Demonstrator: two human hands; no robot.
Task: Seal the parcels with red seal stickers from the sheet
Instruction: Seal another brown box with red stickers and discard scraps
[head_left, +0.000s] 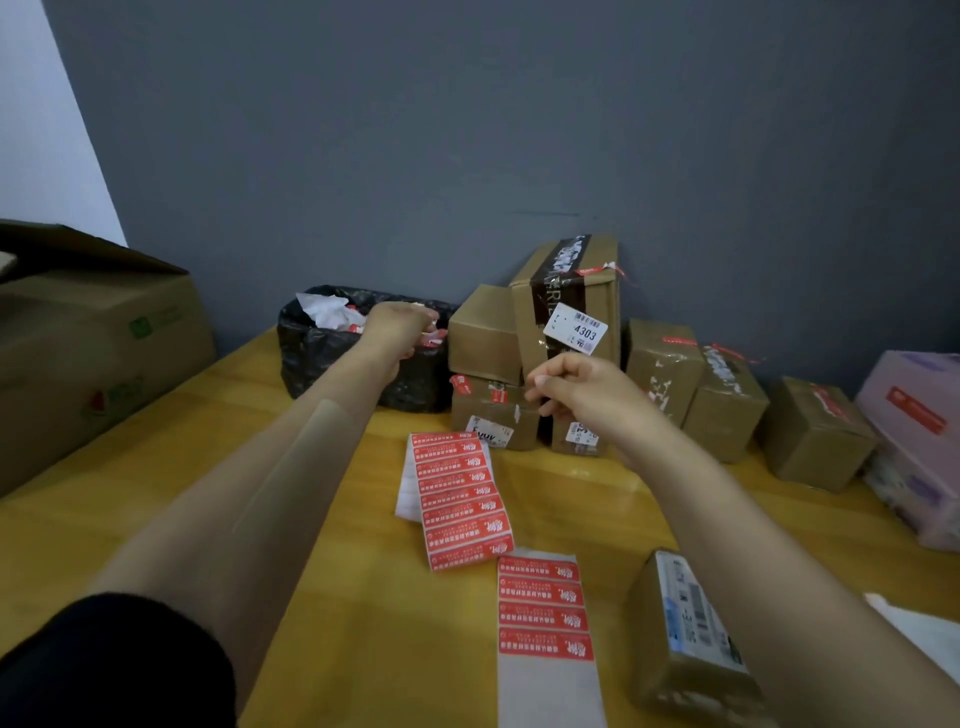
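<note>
Two strips of red seal stickers lie on the yellow tabletop (156, 499) in the head view: a longer sticker sheet (457, 499) near the middle and a shorter sheet (543, 608) just nearer the person, part of its backing already bare. The left hand (397, 325) reaches out over the black rubbish bag (332, 348), its grip pinched on something small and pale; it looks like waste backing being dropped, though it is too small to be sure. The right hand (576, 389) hovers in front of the stacked parcels (524, 364), thumb and forefinger pressed together, and whether they pinch a sticker I cannot tell. Several parcels at the wall already carry red seals, while the small parcel (685, 634) near the right forearm shows none from here. The step, as I judge it, is clearing the scrap before the next seal: let it fall well inside the bag, then peel the next sticker by a corner, keep the glue side off the fingers, and lay it across a box seam, pressing from the middle outward.
</note>
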